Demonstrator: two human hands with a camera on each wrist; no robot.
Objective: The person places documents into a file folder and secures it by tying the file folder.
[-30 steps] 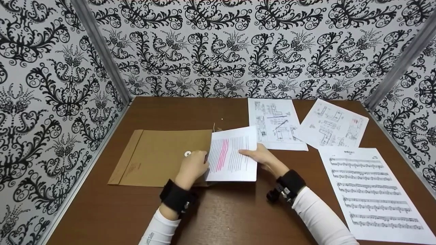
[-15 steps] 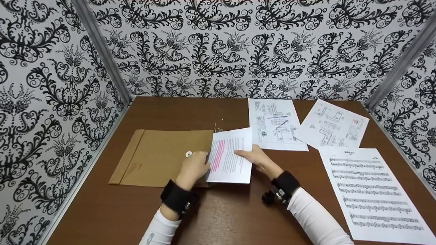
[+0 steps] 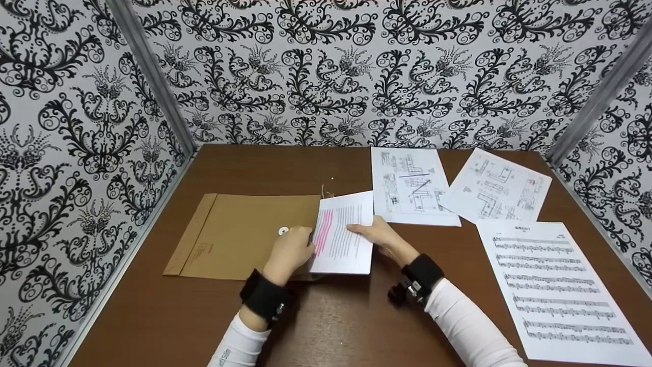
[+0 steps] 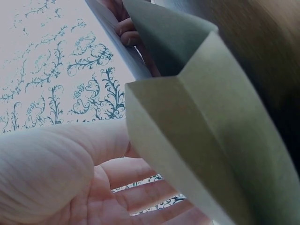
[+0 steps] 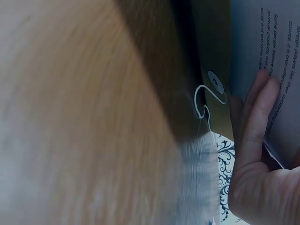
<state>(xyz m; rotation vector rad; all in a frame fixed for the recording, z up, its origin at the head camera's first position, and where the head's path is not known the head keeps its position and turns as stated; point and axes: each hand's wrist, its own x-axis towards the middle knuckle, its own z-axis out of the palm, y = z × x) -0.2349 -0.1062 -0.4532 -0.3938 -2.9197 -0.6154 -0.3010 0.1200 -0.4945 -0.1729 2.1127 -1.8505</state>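
The right hand (image 3: 381,233) is now closer to the left hand (image 3: 291,250), its pink-highlighted printed sheets (image 3: 340,242) deeper inside the string-tie envelope (image 3: 244,234).

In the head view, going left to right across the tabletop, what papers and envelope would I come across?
Brown envelope → pink-highlighted page → drawing with blue lines → tilted drawing → sheet music.

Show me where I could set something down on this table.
The table is bare between the white sleeves, and mostly bare behind the envelope, left of the drawings. Crowded: the middle, where the left hand grips the envelope and the right hand printed pages; and the right side, under drawings and sheet music.
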